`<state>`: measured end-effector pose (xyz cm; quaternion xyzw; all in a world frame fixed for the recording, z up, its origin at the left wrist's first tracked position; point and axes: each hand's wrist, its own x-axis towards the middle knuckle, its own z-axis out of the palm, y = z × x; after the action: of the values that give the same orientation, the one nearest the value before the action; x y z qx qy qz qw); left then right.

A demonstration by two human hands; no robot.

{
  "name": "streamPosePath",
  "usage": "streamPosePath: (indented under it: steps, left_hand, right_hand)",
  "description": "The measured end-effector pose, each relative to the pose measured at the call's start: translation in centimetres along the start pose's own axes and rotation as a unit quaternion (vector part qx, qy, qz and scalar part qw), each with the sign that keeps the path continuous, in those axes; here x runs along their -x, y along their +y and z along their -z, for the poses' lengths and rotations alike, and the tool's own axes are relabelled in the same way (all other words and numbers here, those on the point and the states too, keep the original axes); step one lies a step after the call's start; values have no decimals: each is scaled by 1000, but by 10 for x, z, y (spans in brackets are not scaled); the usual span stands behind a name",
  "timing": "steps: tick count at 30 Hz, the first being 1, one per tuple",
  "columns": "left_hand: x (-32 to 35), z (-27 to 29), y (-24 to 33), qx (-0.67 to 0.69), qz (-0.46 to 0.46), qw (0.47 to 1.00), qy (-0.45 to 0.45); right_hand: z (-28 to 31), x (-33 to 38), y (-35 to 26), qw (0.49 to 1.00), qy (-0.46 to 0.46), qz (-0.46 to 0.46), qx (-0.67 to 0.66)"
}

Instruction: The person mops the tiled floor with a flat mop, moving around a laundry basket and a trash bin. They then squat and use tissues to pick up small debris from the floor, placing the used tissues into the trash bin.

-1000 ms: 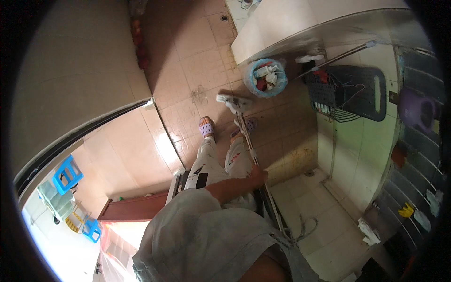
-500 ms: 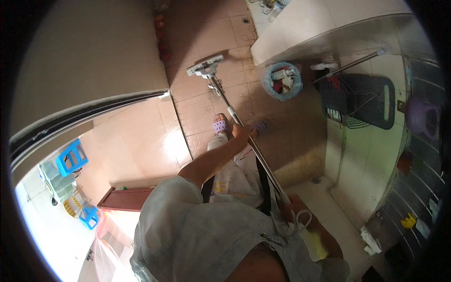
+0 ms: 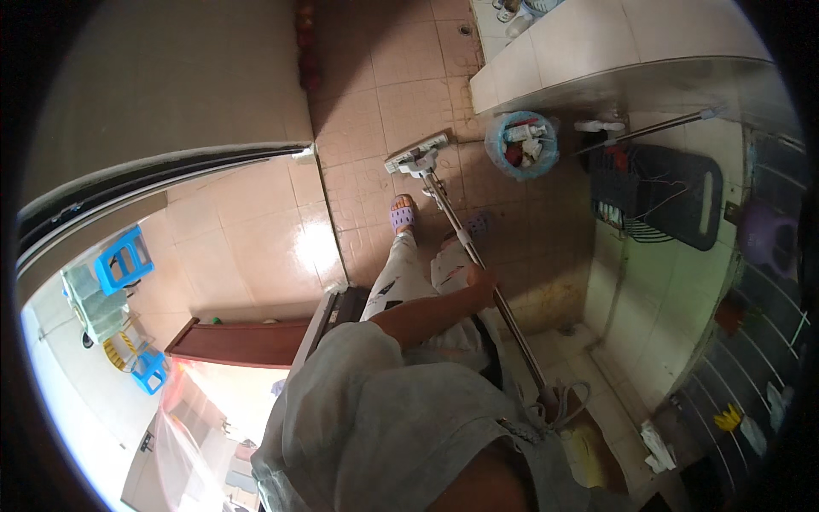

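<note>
A mop (image 3: 495, 273) with a long metal pole slants across the picture, its pale, flat head (image 3: 416, 154) resting on the tiled floor ahead of my feet. My left hand (image 3: 482, 282) is wrapped round the middle of the pole. Close to my waist, my right hand (image 3: 559, 403) is closed on the pole's upper end, partly hidden by the drawstring of my grey top. Just behind the mop head are my feet in lilac clogs (image 3: 402, 213), the right one in shadow beside the pole.
Right of the mop head stands a bin with a blue liner (image 3: 523, 145), full of litter. A black board (image 3: 682, 192), a wire rack and another pole lean at the right wall. At left are a sliding-door track (image 3: 171, 192), a blue stool (image 3: 124, 258) and a dark red wooden piece (image 3: 243, 341).
The mop head has come nearer to my feet and shifted right, toward the bin. Both hands have moved back and right with the pole, still holding it.
</note>
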<state>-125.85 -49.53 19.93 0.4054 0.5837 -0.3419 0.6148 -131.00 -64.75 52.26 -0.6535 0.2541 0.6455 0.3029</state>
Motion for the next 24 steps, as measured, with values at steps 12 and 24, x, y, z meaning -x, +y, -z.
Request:
streamPosePath:
  steps: [12, 24]
  left_hand:
    - [-9, 61, 84, 168, -46, 985, 16]
    - [-63, -21, 9, 198, -45, 970, 136]
  right_hand:
    - [33, -49, -71, 993, -81, 77, -22]
    - [153, -127, -28, 952, -68, 127, 270]
